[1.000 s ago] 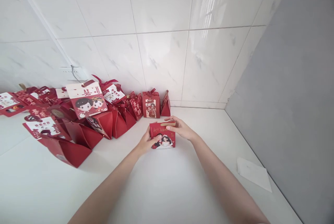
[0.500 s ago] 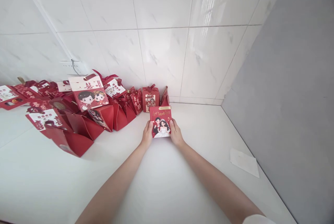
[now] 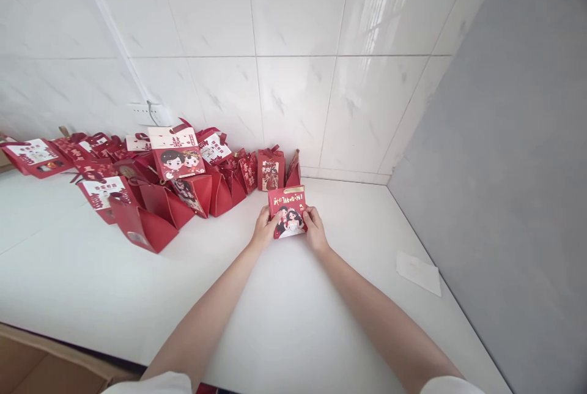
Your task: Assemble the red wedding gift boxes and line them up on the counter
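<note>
While both hands grip it from opposite sides, the small red box (image 3: 288, 213) stands just to the right of the heap of red boxes (image 3: 174, 180), a little nearer to me than the heap's right end and not touching it. On my feed its printed face, a cartoon couple under gold lettering, is turned towards the camera and leans slightly back, with a gold strip (image 3: 293, 189) along its top edge. I cannot tell whether its lower edge rests on the white counter (image 3: 275, 320) or sits just above it.

My read of the left hand (image 3: 266, 230): thumb pressed on the front of the box's left edge, the other fingers curled behind it, so it pinches that edge. The right hand (image 3: 315, 230) mirrors this on the right edge, thumb in front and fingers tucked behind. The fingertips behind the box are hidden.

At the top of the heap a large flat bag (image 3: 178, 158) leans with another cartoon couple on it. Behind the heap rises the white tiled wall (image 3: 298, 76), with a socket (image 3: 149, 114) just above the heap's middle. Well apart from the heap, far to its right, a white paper slip (image 3: 418, 272) lies near the grey panel (image 3: 504, 167). Nearer to me than the heap, beyond the counter's front edge, a cardboard edge (image 3: 46, 363) shows.
</note>
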{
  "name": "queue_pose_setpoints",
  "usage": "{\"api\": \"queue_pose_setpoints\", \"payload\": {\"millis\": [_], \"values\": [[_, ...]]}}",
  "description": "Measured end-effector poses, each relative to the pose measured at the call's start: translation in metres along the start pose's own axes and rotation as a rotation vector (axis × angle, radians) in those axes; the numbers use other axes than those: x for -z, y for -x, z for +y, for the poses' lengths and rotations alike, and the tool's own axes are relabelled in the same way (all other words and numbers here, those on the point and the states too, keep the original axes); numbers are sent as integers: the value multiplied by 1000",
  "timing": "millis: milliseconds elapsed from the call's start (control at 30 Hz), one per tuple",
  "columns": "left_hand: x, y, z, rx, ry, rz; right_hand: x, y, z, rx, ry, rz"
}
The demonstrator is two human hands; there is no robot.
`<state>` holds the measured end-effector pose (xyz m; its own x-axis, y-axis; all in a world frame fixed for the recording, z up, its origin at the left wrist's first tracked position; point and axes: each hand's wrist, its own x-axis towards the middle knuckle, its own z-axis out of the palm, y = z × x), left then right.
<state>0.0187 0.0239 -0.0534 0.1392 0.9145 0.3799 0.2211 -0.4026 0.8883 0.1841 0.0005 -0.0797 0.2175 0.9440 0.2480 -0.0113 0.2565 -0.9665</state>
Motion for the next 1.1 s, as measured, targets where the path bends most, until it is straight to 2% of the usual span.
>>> {"api": "queue_pose_setpoints", "payload": {"millis": [67,200,233,300,400,433,500,533,600,667,867,1100], "values": [[2,6,5,-42,-49,-86,2,1,1,-3,32,0],[9,26,17,-123,-168,-177,1,6,-4,-2,132,69],[12,32,20,-142,-195,-179,1,9,-7,4,160,108],[16,41,25,-200,-285,-104,1,17,-14,30,210,176],[16,46,29,-283,-534,61,3,30,-24,205,378,139],[14,45,30,-300,-634,63,5,33,-26,297,469,105],[9,40,30,-330,-826,-33,7,36,-28,445,708,37],[6,37,30,-346,-905,-87,8,35,-28,470,840,13],[1,29,27,-366,-1004,-165,10,32,-26,446,1070,-25],[-2,24,22,-367,-1032,-203,10,28,-23,396,1191,-55],[-5,24,7,-314,-1047,-269,9,21,-15,317,1248,-154],[-11,31,11,-174,-1068,-296,5,20,-17,204,1234,-229]]}}
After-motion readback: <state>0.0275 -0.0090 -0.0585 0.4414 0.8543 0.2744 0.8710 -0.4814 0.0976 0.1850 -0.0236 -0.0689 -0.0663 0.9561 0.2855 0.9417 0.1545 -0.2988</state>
